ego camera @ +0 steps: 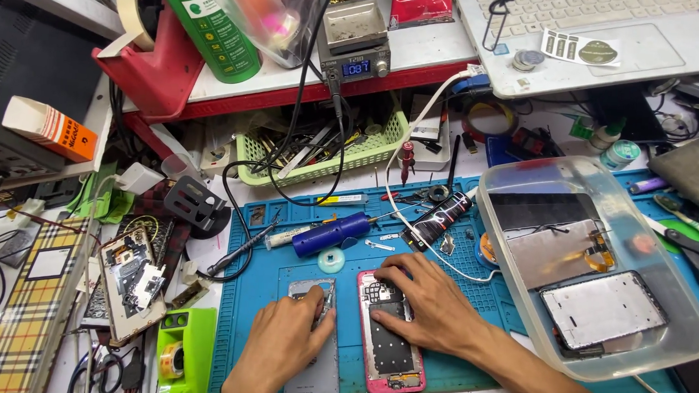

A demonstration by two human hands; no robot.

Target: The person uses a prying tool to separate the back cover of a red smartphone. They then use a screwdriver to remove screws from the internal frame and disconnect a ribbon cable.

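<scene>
Blue work mat (283, 288) is lying across the near middle of the bench, both hands working on it.

Left hand (280, 347) is resting palm-down on a grey phone back cover (314, 368), fingers bunched together and pressing at the cover's far end. The cover is lying flat, long axis running near to far, just left of the pink phone.

Right hand (427, 302) is lying over the far end of an opened pink-framed phone (390, 351), fingers slightly spread and flat on its exposed inside. Whether anything is pinched under the fingertips, cannot tell. Phone is sitting flat on the mat, between the grey cover and the clear tub.

Around them:
- Blue cylindrical tool (332, 233) is lying on the far part of the mat, a small teal disc (332, 259) just near of it.
- Black tube (436, 220) is lying slanted to the right of the blue tool.
- Clear plastic tub (674, 328) is sitting at the right, holding flat phone panels and screens.
- Green mesh basket (383, 147) of tools is standing beyond the mat.
- Green tape dispenser (182, 346) is sitting at the near left, a stripped phone board (130, 281) left of the mat.
- White laptop (608, 43) is sitting far right on the raised shelf.
</scene>
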